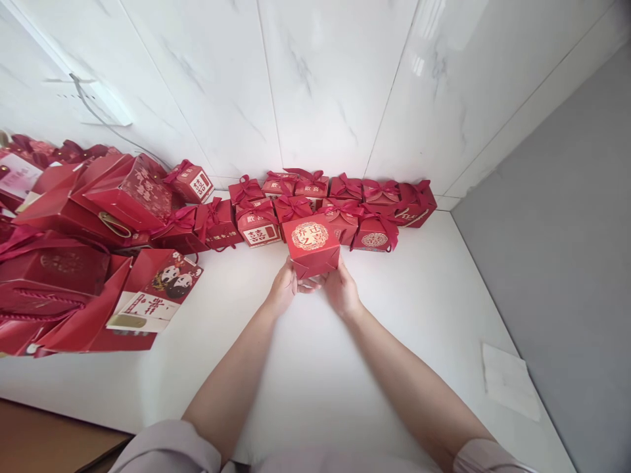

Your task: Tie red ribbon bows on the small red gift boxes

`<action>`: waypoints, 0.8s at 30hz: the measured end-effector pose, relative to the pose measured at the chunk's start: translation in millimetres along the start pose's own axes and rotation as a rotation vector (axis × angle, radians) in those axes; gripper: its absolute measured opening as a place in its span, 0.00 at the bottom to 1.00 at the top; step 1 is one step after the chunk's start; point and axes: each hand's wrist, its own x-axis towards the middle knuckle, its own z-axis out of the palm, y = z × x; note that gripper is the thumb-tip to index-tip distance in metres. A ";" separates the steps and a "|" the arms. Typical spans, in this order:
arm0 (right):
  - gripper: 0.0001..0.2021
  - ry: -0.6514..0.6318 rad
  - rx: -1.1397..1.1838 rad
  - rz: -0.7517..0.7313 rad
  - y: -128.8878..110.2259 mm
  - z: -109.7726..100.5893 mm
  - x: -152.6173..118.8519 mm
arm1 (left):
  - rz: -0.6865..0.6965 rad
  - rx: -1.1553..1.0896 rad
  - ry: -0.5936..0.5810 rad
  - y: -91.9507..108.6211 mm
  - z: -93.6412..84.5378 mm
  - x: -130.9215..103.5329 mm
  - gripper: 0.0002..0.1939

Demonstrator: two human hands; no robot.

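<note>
A red box (313, 244) with a round gold emblem and pale characters is held between both hands in front of the rows of boxes. My left hand (284, 287) grips its lower left side, and my right hand (341, 289) grips its lower right side. The fingers of both hands curl in beneath the box. Just behind it stand two rows of small red boxes tied with ribbon bows, among them one with a white label (261, 235) and one with a round gold pattern (374, 236).
Red gift bags and larger boxes (64, 269) crowd the left side of the white table (419, 315). A white sheet (510, 381) lies at the right edge. A marbled wall (325, 85) rises behind, with a grey panel (566, 230) at right.
</note>
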 end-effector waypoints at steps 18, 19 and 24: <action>0.26 -0.156 -0.106 -0.051 -2.7 4.0 -6.3 | 0.054 -0.274 -0.005 13.9 13.7 -1.5 0.26; 0.26 -0.172 -0.103 -0.049 -2.4 4.2 -6.7 | 0.068 -0.265 -0.009 13.7 12.7 -1.6 0.26; 0.25 -0.216 -0.111 -0.066 -2.5 3.9 -6.1 | 0.063 -0.221 -0.032 11.9 8.9 -2.1 0.28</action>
